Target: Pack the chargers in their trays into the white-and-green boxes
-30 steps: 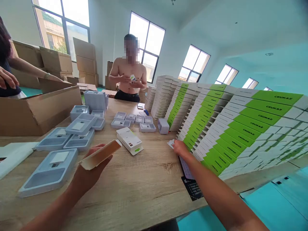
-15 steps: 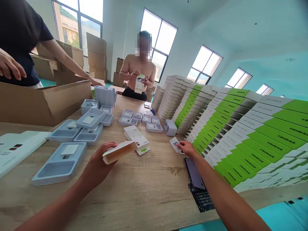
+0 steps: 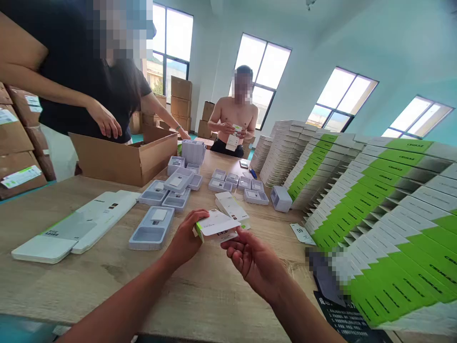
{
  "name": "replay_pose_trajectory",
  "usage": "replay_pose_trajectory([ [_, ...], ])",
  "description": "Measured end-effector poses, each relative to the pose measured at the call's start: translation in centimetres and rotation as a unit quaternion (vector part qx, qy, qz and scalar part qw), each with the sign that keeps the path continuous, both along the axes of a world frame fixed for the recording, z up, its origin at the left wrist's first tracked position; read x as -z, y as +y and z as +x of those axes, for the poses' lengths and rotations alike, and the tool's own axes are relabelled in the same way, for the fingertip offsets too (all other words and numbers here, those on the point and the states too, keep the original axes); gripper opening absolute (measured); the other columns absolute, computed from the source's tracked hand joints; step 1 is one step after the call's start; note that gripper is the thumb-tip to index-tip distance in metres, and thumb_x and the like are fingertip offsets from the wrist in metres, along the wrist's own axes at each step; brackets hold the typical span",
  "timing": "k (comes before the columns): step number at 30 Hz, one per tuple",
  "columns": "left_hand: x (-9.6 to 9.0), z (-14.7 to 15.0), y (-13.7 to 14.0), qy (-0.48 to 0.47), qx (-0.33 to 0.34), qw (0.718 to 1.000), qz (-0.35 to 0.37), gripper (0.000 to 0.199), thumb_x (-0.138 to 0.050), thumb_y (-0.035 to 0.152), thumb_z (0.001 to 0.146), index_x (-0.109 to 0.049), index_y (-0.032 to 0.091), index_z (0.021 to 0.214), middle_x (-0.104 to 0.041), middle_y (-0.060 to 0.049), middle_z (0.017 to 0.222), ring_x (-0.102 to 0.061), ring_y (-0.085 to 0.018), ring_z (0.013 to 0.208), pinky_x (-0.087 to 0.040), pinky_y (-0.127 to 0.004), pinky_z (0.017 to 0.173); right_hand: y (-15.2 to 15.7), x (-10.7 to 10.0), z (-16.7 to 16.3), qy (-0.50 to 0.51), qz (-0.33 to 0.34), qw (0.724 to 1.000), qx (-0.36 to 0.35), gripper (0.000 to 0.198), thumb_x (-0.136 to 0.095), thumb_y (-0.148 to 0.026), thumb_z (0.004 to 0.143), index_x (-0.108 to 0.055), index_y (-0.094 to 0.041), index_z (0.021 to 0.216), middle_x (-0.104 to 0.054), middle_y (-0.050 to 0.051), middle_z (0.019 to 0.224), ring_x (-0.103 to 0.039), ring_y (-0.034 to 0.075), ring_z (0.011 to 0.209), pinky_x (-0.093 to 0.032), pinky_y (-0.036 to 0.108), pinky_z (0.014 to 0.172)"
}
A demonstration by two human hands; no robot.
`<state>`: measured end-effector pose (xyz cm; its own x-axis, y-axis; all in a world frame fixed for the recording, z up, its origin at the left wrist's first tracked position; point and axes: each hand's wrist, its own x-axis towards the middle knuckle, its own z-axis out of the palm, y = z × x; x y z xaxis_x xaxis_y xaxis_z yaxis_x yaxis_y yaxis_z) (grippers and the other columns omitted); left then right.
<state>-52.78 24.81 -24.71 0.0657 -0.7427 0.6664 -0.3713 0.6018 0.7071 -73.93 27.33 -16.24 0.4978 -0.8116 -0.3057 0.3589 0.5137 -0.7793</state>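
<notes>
My left hand [image 3: 184, 244] grips a small white-and-green carton [image 3: 218, 223] above the middle of the table, fingers wrapped round its near end. The thumb and forefinger of my right hand [image 3: 255, 261] pinch a small printed card [image 3: 227, 236] at the carton's end. How far the card goes inside I cannot tell. Just behind lies another white carton [image 3: 233, 209]. A grey tray [image 3: 147, 238] with a white piece in it rests left of my left hand. More printed cards [image 3: 302, 234] lie to the right of my right hand.
Tall stacks of white-and-green boxes [image 3: 389, 171] line the right side, beside a phone [image 3: 324, 276]. Flat white cartons [image 3: 96, 219] lie at left, and several filled trays [image 3: 178, 180] stand beyond. One co-worker [image 3: 85, 85] reaches past an open cardboard box [image 3: 117, 159]; another [image 3: 233, 112] holds a carton.
My right hand has lifted a card from the table at right and brought it left to the carton. My left hand has turned the carton. The view has swung left.
</notes>
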Motion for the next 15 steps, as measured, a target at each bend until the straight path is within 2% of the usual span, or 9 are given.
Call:
replay_pose_trajectory([
  [3, -0.4, 0.3, 0.3, 0.018, -0.009, 1.000, -0.009, 0.040, -0.062, 0.008, 0.075, -0.063, 0.021, 0.113, -0.068, -0.012, 0.119, -0.066, -0.027, 0.116, -0.053, -0.044, 0.102, 1.6, 2.5, 0.3, -0.012, 0.039, 0.999, -0.003, 0.042, -0.078, -0.048, 0.083, -0.074, -0.008, 0.095, -0.077, 0.014, 0.091, -0.071, 0.012, 0.070, -0.058, 0.017, 0.065],
  [5, -1.0, 0.6, 0.5, 0.027, -0.014, 0.999, -0.017, 0.039, -0.062, 0.007, 0.075, -0.063, 0.020, 0.111, -0.069, -0.011, 0.117, -0.067, -0.027, 0.113, -0.053, -0.043, 0.101, 2.6, 5.1, 1.3, 0.081, -0.046, 0.995, -0.024, 0.038, -0.069, -0.048, 0.088, -0.073, -0.011, 0.098, -0.076, 0.011, 0.087, -0.069, 0.015, 0.068, -0.057, 0.024, 0.063],
  [6, -1.3, 0.8, 0.6, 0.027, -0.013, 0.999, -0.021, 0.038, -0.062, 0.008, 0.074, -0.063, 0.020, 0.110, -0.069, -0.011, 0.115, -0.067, -0.027, 0.112, -0.053, -0.042, 0.100, 2.9, 6.3, 2.3, 0.158, -0.135, 0.977, -0.038, 0.033, -0.066, -0.044, 0.090, -0.072, -0.013, 0.099, -0.076, 0.011, 0.089, -0.070, 0.018, 0.072, -0.057, 0.029, 0.067],
  [7, -1.7, 1.1, 0.7, 0.026, -0.011, 0.999, -0.024, 0.037, -0.063, 0.008, 0.074, -0.063, 0.020, 0.109, -0.069, -0.011, 0.115, -0.067, -0.027, 0.111, -0.053, -0.041, 0.099, 3.0, 7.4, 3.6, 0.238, -0.247, 0.938, -0.055, 0.028, -0.063, -0.038, 0.091, -0.072, -0.014, 0.104, -0.076, 0.013, 0.097, -0.071, 0.022, 0.082, -0.058, 0.035, 0.075],
  [8, -2.1, 1.4, 0.9, 0.023, -0.007, 0.999, -0.027, 0.037, -0.064, 0.009, 0.073, -0.064, 0.020, 0.108, -0.070, -0.010, 0.114, -0.068, -0.027, 0.110, -0.054, -0.041, 0.098, 2.9, 8.3, 5.2, 0.311, -0.365, 0.874, -0.075, 0.028, -0.062, -0.032, 0.091, -0.071, -0.015, 0.111, -0.075, 0.015, 0.110, -0.070, 0.027, 0.097, -0.057, 0.041, 0.087],
  [10, -3.0, 2.2, 1.3, 0.015, 0.002, 0.999, -0.030, 0.038, -0.064, 0.010, 0.071, -0.065, 0.021, 0.107, -0.070, -0.010, 0.114, -0.068, -0.027, 0.110, -0.053, -0.041, 0.098, 2.2, 9.2, 8.8, 0.405, -0.561, 0.711, -0.124, 0.036, -0.059, -0.025, 0.093, -0.067, -0.017, 0.128, -0.066, 0.016, 0.135, -0.057, 0.035, 0.127, -0.046, 0.052, 0.108],
  [11, -3.5, 2.7, 1.5, 0.011, 0.005, 0.999, -0.031, 0.038, -0.064, 0.010, 0.071, -0.066, 0.021, 0.108, -0.070, -0.010, 0.116, -0.068, -0.028, 0.111, -0.053, -0.041, 0.099, 1.7, 9.2, 10.6, 0.426, -0.617, 0.645, -0.148, 0.039, -0.058, -0.024, 0.094, -0.065, -0.018, 0.131, -0.063, 0.016, 0.140, -0.050, 0.037, 0.136, -0.040, 0.055, 0.113],
  [13, -4.3, 3.6, 1.9, 0.008, 0.003, 0.999, -0.035, 0.039, -0.062, 0.011, 0.072, -0.066, 0.021, 0.109, -0.070, -0.010, 0.118, -0.067, -0.028, 0.114, -0.053, -0.041, 0.100, 0.8, 8.8, 13.6, 0.445, -0.661, 0.576, -0.183, 0.034, -0.058, -0.027, 0.095, -0.067, -0.020, 0.127, -0.067, 0.014, 0.136, -0.048, 0.038, 0.137, -0.037, 0.058, 0.113],
  [15, -4.8, 4.4, 2.1, 0.007, -0.005, 0.999, -0.037, 0.038, -0.062, 0.012, 0.073, -0.066, 0.021, 0.109, -0.070, -0.011, 0.119, -0.066, -0.029, 0.116, -0.052, -0.043, 0.102, 0.3, 8.1, 14.8, 0.453, -0.666, 0.563, -0.184, 0.030, -0.058, -0.030, 0.095, -0.069, -0.020, 0.121, -0.069, 0.014, 0.131, -0.050, 0.038, 0.133, -0.039, 0.060, 0.110],
])
